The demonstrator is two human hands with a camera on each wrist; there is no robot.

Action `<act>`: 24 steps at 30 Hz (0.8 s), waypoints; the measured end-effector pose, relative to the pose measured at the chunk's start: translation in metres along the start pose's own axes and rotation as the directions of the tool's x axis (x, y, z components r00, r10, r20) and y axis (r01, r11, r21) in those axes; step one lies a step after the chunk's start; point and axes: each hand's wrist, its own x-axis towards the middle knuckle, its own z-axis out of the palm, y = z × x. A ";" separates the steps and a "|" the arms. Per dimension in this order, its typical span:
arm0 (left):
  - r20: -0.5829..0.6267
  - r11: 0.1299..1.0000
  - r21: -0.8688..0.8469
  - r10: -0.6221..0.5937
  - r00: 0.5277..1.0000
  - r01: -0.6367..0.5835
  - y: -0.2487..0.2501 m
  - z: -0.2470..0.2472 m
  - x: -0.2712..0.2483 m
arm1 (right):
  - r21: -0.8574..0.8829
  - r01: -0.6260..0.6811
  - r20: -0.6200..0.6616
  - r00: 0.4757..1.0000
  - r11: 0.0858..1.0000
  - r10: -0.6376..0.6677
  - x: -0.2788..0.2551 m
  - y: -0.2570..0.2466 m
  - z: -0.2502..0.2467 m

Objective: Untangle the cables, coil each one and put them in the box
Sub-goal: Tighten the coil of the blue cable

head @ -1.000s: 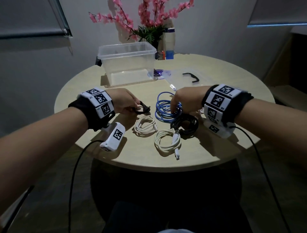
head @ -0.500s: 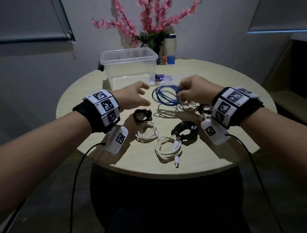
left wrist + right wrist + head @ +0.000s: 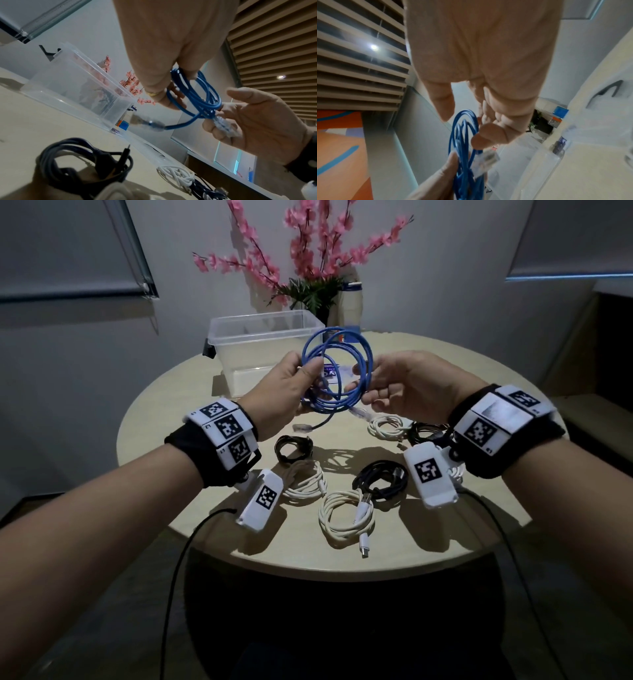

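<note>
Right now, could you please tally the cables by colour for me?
Blue Ethernet cable: 1
White cable coils: 3
Black cable coils: 3
Total: 7

Blurred clear plug (image 3: 485, 161) of blue cable (image 3: 462, 155)

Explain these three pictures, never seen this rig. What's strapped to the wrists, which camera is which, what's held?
No robot here: a person wears a head camera plus one camera on each wrist, with marker-covered bands. The wide picture is the head view; the other two look along each hand. The left hand grips a blue cable coil above the round table. The right hand touches the coil's other side, its fingers mostly loose. On the table lie white and black coiled cables and a clear plastic box, nothing visible inside it.
</note>
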 end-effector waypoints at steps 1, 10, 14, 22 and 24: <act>-0.017 1.000 -0.003 -0.002 1.000 0.002 0.000 0.001 0.000 | -0.014 0.007 0.013 1.000 1.000 -0.006 0.000 0.000 0.000; -0.061 0.993 -0.114 -0.003 0.998 -0.004 0.006 0.011 0.003 | -0.243 0.090 -0.002 0.996 0.966 -0.093 0.006 0.008 0.017; -0.051 0.995 0.102 0.017 0.999 -0.012 0.007 0.013 0.004 | -0.237 0.138 0.020 0.990 0.962 -0.137 0.006 0.008 0.021; 0.039 0.895 0.443 0.045 0.998 -0.058 0.017 0.009 -0.007 | 0.117 0.145 -0.063 0.988 0.982 -0.138 0.010 0.006 0.024; 0.004 0.765 0.641 0.084 0.996 -0.067 0.020 0.003 -0.007 | 0.162 0.132 -0.108 0.987 0.978 -0.116 0.009 0.004 0.022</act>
